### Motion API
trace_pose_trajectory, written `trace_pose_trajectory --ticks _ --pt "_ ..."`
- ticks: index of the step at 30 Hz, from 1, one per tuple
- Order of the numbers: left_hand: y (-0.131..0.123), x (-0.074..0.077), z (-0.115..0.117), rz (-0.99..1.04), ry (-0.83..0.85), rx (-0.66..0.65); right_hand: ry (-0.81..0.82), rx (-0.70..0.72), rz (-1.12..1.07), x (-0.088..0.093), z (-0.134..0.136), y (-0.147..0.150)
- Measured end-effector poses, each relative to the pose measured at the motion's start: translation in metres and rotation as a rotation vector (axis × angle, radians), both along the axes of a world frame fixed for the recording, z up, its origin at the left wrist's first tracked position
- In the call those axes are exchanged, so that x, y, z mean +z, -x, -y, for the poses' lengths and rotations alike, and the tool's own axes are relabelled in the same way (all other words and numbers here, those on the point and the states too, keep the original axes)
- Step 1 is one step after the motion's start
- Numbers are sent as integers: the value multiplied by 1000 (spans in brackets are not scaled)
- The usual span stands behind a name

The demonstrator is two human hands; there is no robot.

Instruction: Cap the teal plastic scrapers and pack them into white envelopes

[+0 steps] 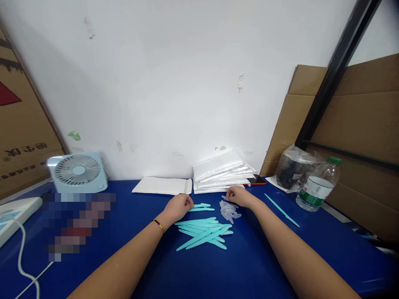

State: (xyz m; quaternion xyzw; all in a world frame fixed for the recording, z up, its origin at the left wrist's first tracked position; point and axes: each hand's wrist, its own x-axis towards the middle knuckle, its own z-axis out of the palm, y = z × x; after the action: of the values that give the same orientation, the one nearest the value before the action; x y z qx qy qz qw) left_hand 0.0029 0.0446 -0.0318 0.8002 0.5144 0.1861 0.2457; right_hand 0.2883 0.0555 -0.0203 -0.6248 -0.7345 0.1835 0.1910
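My left hand (179, 207) is closed, its fingertips pinching the ends of turquoise eyebrow razors (204, 209) that point to the right. Below it, several more turquoise razors lie crossed in a loose pile (202, 234) on the blue table. My right hand (238, 196) has thumb and fingers pressed together over a small clear plastic cap (224, 197). Just under that hand is a heap of similar clear caps (230, 211). A single turquoise razor (282, 210) lies apart, right of my right forearm.
White padded mailers (221, 172) are stacked against the wall, with one flat mailer (162, 185) beside them. A phone (257, 180) lies partly under the stack. A small fan (78, 171) stands left. To the right are a bagged dark item (288, 170) and a water bottle (318, 187).
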Motion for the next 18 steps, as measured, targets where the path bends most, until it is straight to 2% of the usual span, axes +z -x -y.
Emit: trace_pose_trajectory --ticks 2,7,11,18 --pt "1 -1 1 49 -51 20 -21 28 -35 2 2 4" --pt "0 -5 -1 242 -105 -8 -18 232 -296 1 15 20" --pt "-1 -7 -4 284 -106 -18 -56 223 -342 -1 20 25" --pt "-2 -7 -4 250 -125 -23 -18 247 -362 0 18 27"
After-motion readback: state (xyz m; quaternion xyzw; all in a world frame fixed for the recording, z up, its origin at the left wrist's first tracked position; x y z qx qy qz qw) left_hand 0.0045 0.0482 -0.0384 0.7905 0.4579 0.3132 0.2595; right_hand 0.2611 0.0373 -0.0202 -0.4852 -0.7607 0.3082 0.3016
